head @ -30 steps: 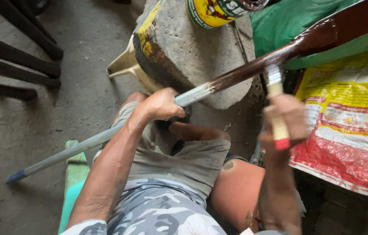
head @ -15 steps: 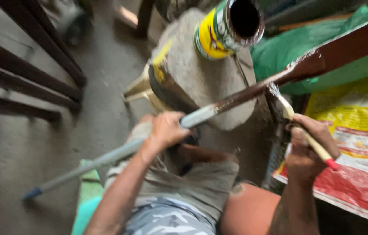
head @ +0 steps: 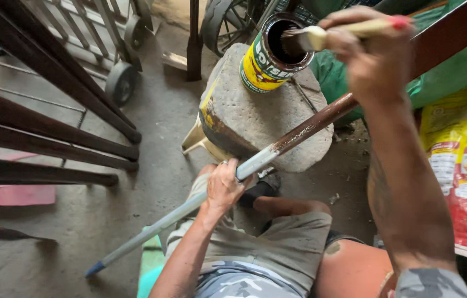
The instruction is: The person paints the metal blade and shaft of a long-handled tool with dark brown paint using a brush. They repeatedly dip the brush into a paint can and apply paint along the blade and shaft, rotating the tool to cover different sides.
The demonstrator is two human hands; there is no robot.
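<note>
My left hand (head: 223, 185) grips a long metal pole (head: 162, 223) at its bare grey part; the pole's upper stretch (head: 322, 118) is coated dark brown. The pole lies slanted across a rough stone block (head: 244, 118). My right hand (head: 374, 47) holds a paintbrush (head: 322, 36) by its pale handle with a red tip. The bristles sit over the mouth of an open yellow paint can (head: 269, 55) that stands on the block.
Dark brown painted bars (head: 51, 132) lie at the left on the concrete floor. A wheeled metal frame (head: 117, 80) stands behind them. A green tarp (head: 449, 72) and a red and yellow sack (head: 465, 171) are at the right. My knees are below.
My right hand has lifted the brush off the pole and swung it up to the paint can's mouth. My left hand keeps its grip on the pole.
</note>
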